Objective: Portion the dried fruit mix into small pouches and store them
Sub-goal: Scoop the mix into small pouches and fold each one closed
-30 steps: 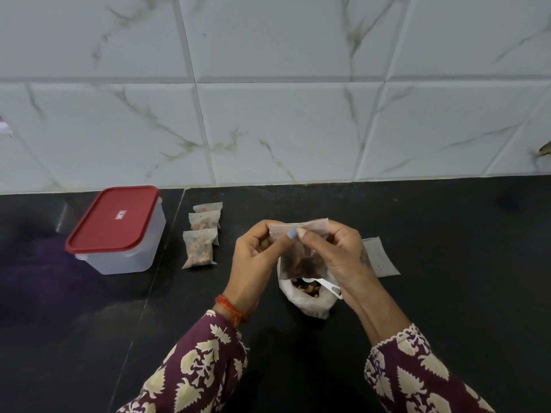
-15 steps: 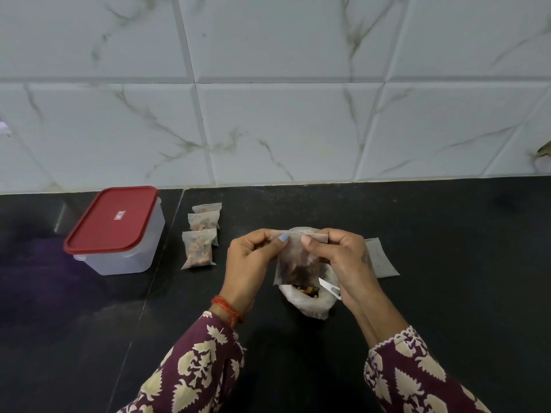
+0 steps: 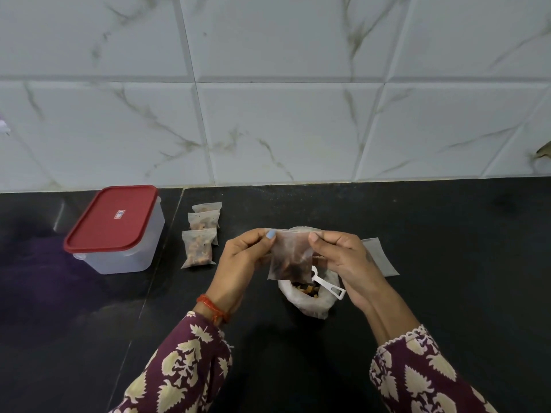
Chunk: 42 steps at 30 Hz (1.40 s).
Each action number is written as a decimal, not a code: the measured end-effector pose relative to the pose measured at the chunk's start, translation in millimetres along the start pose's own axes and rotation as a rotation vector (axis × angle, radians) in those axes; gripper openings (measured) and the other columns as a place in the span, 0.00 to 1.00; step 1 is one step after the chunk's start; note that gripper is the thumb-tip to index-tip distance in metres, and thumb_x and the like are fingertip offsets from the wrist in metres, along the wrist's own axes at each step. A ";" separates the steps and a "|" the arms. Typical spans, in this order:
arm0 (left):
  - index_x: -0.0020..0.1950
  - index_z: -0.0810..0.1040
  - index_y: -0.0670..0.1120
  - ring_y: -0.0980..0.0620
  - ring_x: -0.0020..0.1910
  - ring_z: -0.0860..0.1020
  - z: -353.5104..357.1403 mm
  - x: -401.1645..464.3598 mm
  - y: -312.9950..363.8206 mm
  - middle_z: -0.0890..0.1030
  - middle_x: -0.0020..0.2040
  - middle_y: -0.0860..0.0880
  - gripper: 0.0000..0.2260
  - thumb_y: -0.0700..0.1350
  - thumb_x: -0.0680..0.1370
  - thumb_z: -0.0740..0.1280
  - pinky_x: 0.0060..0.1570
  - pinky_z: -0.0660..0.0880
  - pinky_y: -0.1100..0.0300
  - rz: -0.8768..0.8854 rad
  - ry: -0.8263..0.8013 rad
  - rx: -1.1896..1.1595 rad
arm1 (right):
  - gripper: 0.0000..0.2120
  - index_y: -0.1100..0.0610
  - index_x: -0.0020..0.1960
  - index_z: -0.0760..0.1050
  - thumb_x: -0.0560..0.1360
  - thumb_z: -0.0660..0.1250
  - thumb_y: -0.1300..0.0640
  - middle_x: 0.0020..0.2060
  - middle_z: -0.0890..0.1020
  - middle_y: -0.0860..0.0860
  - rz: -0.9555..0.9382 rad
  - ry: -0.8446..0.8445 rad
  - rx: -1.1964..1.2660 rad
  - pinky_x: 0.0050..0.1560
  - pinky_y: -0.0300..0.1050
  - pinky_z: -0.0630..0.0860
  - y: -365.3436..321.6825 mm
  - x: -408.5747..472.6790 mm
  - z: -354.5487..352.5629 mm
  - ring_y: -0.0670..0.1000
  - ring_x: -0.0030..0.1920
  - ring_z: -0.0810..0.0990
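Note:
A small clear pouch (image 3: 290, 257) with dark dried fruit hangs upright between my hands. My left hand (image 3: 241, 263) pinches its top left corner and my right hand (image 3: 346, 263) pinches its top right corner. Below it on the black counter sits the open bag of dried fruit mix (image 3: 310, 299) with a white scoop (image 3: 328, 286) stuck in it. Three filled pouches (image 3: 199, 247) lie in a row to the left. An empty pouch (image 3: 378, 257) lies flat behind my right hand, partly hidden.
A clear plastic box with a shut red lid (image 3: 114, 229) stands at the left of the black counter (image 3: 447, 263). A white marble-tiled wall (image 3: 283, 114) rises behind the counter.
My hands have lowered the pouch and spread apart along its top edge, which is now stretched flat between them. The pouch hangs straighter than before.

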<state>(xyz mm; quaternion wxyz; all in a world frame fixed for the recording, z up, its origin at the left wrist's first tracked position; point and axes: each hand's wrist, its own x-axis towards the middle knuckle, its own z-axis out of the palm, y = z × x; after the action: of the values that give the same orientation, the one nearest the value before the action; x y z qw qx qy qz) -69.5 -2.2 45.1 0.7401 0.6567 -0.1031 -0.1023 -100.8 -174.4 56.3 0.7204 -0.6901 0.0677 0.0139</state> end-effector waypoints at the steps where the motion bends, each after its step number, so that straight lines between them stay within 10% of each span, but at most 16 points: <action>1: 0.50 0.81 0.41 0.53 0.46 0.82 -1.6 -0.3 0.2 0.83 0.43 0.49 0.10 0.41 0.80 0.60 0.45 0.77 0.63 -0.005 -0.013 -0.007 | 0.10 0.62 0.49 0.82 0.78 0.62 0.60 0.46 0.85 0.59 0.006 -0.020 0.017 0.53 0.47 0.80 -1.2 -0.2 -1.1 0.53 0.49 0.84; 22: 0.53 0.73 0.46 0.44 0.48 0.79 -61.6 -27.2 -39.4 0.78 0.48 0.43 0.07 0.48 0.81 0.60 0.49 0.77 0.47 -0.517 0.227 -0.166 | 0.15 0.48 0.65 0.70 0.80 0.60 0.58 0.56 0.79 0.50 0.363 -0.087 -0.030 0.54 0.48 0.79 69.8 -0.8 72.1 0.50 0.56 0.80; 42: 0.72 0.67 0.48 0.41 0.64 0.72 -166.6 31.7 -29.2 0.74 0.64 0.42 0.30 0.66 0.78 0.52 0.66 0.67 0.41 -0.585 0.160 0.126 | 0.24 0.50 0.70 0.66 0.81 0.50 0.40 0.63 0.77 0.53 0.405 -0.132 -0.195 0.62 0.55 0.74 64.5 83.8 169.7 0.55 0.59 0.77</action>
<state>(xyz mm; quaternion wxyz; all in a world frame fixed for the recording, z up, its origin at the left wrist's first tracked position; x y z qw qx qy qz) 8.2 143.8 -2.6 0.6427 0.7091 0.1426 -0.2523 -11.9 -8.4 -10.9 0.6357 -0.7264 0.1559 0.2096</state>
